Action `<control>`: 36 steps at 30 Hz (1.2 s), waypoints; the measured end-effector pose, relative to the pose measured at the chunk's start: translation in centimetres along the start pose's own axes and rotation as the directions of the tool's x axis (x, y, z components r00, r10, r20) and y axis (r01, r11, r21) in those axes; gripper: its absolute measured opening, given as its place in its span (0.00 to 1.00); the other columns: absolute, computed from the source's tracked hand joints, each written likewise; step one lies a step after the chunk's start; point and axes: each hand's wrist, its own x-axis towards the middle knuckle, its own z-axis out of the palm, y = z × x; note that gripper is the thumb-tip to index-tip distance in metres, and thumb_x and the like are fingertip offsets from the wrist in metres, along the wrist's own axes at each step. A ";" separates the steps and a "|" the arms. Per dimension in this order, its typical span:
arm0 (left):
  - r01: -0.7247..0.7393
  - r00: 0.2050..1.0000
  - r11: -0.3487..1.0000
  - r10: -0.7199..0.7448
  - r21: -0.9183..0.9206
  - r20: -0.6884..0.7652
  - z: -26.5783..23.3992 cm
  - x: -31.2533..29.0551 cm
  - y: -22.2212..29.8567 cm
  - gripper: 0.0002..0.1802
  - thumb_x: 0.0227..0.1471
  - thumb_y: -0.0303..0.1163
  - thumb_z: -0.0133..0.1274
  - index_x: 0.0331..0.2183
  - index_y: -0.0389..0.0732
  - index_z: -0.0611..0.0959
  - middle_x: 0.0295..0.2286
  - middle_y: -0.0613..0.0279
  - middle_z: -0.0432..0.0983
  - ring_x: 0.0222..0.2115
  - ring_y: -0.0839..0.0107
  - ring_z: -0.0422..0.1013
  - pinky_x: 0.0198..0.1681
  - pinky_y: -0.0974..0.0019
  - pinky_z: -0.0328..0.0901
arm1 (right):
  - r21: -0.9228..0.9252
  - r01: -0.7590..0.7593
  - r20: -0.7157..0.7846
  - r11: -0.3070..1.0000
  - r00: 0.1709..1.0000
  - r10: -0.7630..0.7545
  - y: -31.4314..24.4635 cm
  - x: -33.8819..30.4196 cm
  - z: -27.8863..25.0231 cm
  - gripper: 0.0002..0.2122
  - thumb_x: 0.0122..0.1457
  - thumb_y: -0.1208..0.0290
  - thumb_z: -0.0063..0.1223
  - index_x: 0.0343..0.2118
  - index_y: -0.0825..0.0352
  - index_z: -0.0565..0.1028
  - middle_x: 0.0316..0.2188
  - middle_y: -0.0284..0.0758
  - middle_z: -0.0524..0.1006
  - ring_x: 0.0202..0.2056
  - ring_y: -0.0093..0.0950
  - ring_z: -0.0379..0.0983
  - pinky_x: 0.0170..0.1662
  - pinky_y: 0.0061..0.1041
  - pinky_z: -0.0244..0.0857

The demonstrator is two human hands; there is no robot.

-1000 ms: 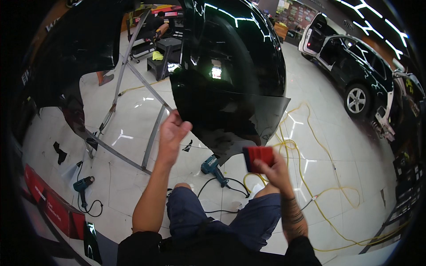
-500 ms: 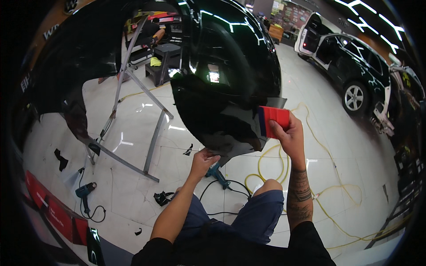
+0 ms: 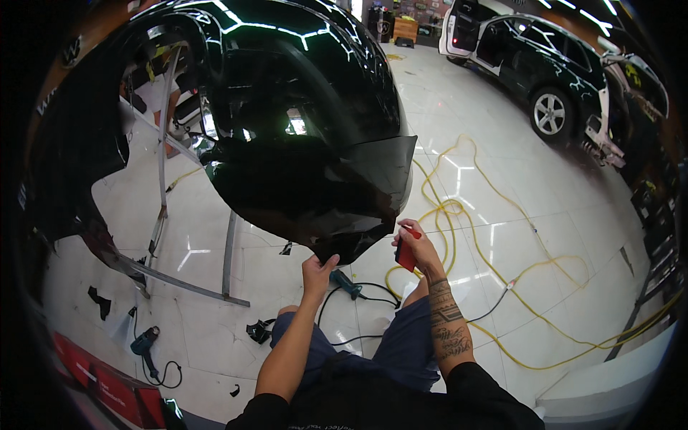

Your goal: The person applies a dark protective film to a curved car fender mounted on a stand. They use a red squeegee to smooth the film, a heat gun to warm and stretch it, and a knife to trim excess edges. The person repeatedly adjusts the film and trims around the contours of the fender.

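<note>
A large glossy black bumper (image 3: 308,93) fills the upper middle, with dark film (image 3: 347,233) draped over its lower end. The film's loose lower edge hangs in a point, and a flap (image 3: 390,154) of it sticks out past the right side. My left hand (image 3: 315,278) pinches the film's lower edge between thumb and fingers. My right hand (image 3: 421,249) is closed around a red squeegee (image 3: 405,258), close by the film's lower right corner. Whether its fingertips also touch the film I cannot tell.
Grey metal stand legs (image 3: 188,285) reach out at the left. One teal heat gun (image 3: 346,284) lies below the bumper, another heat gun (image 3: 145,344) at lower left. Yellow hose (image 3: 459,208) coils on the floor at right. A car (image 3: 537,72) with open doors stands beyond.
My right hand with the squeegee has come down from the film's right side to its lower corner. The bumper appears further left as the view shifts. My left hand still pinches the film.
</note>
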 end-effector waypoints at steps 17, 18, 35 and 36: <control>0.200 0.962 0.952 -0.145 -0.233 0.233 0.9 -4.4 3.0 0.15 0.51 0.23 0.57 0.43 0.33 0.78 0.38 0.61 0.78 0.38 0.73 0.73 0.47 0.68 0.66 | -0.208 0.152 -0.024 0.966 0.987 -0.160 -2.7 -6.1 2.4 0.07 0.61 0.69 0.52 0.30 0.66 0.70 0.26 0.26 0.69 0.28 0.17 0.68 0.36 0.20 0.68; 0.216 0.961 0.943 -0.160 -0.253 0.227 1.0 -4.1 3.1 0.16 0.51 0.24 0.57 0.43 0.33 0.78 0.39 0.60 0.78 0.39 0.73 0.73 0.47 0.68 0.66 | -0.226 0.148 -0.041 0.963 0.986 -0.161 -2.4 -5.8 2.5 0.07 0.61 0.68 0.52 0.30 0.66 0.69 0.27 0.26 0.68 0.29 0.16 0.66 0.37 0.20 0.68; -0.328 0.944 0.909 0.306 0.258 0.122 -5.2 0.2 1.7 0.44 0.44 0.30 0.65 0.58 0.32 0.60 0.53 0.50 0.65 0.52 0.66 0.64 0.57 0.63 0.57 | 0.546 0.072 -0.103 0.835 0.994 -0.018 1.9 -1.0 -4.1 0.19 0.48 0.81 0.55 0.46 0.75 0.69 0.37 0.47 0.76 0.40 0.39 0.76 0.47 0.34 0.71; -0.331 0.943 0.917 0.317 0.222 0.096 -6.2 0.5 3.2 0.46 0.47 0.35 0.64 0.60 0.33 0.56 0.56 0.50 0.59 0.55 0.64 0.60 0.59 0.61 0.54 | 0.496 0.092 -0.069 0.863 0.995 -0.066 -0.3 -1.7 -2.9 0.19 0.48 0.80 0.55 0.46 0.75 0.70 0.37 0.47 0.76 0.39 0.39 0.76 0.46 0.34 0.71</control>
